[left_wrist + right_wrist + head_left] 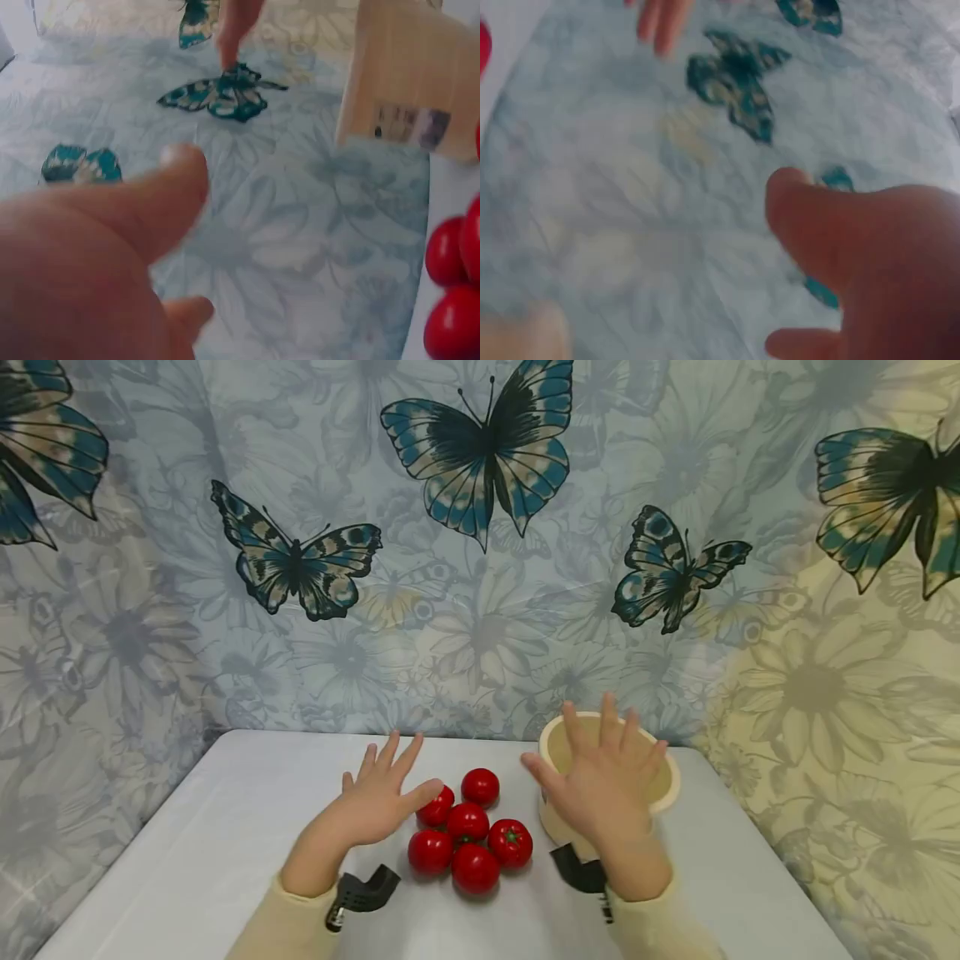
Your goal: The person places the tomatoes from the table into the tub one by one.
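Several round red tomatoes sit in a loose cluster on the white table; one with a green stem spot is at the cluster's right. My left hand is raised at the cluster's left, fingers spread, its thumb overlapping a tomato in the head view. On the other side, my right hand is held up with fingers spread, in front of a cream container and hiding part of its opening. Neither hand holds anything. In the left wrist view the container shows a small printed label.
The white table ends at a back edge against a hanging cloth printed with flowers and butterflies. Black straps are around both wrists, over pale sleeves.
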The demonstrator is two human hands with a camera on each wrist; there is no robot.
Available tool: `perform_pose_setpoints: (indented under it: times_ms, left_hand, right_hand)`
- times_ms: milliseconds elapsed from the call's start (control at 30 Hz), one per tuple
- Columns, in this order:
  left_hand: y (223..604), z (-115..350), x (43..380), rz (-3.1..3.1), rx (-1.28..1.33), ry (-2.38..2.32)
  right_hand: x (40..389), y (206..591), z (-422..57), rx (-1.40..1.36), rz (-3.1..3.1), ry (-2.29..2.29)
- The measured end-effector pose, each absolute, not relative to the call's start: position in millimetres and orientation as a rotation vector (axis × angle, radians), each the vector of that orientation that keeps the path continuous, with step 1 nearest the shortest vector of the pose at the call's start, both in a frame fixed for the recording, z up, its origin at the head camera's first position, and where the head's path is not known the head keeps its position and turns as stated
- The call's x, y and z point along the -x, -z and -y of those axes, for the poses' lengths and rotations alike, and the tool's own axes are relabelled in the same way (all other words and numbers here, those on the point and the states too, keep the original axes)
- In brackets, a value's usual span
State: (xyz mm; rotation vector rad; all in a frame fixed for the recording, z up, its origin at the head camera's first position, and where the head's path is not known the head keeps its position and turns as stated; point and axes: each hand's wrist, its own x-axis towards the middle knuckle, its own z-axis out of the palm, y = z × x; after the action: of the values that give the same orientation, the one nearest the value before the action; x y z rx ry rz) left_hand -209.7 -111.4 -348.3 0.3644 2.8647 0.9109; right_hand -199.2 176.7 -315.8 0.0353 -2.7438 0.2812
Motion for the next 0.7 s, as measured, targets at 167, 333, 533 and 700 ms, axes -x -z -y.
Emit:
perform_pose_setpoints:
  times_ms: [167,333,533,700]
  left_hand:
    - [372,161,210,-2.713,-0.596,-1.2]
    - [411,177,212,-2.412,-0.712,-1.492]
    - [444,170,218,-2.145,-0.785,-1.639]
    - [460,161,223,-2.092,-0.902,-1.674]
  right_hand:
    - [199,296,-258,-0.118,2.676,-0.542]
    - [199,319,-313,-0.141,2.695,-0.96]
    - [200,354,-328,-0.151,2.686,-1.337]
    - [201,372,-325,-0.202,2.586,-1.593]
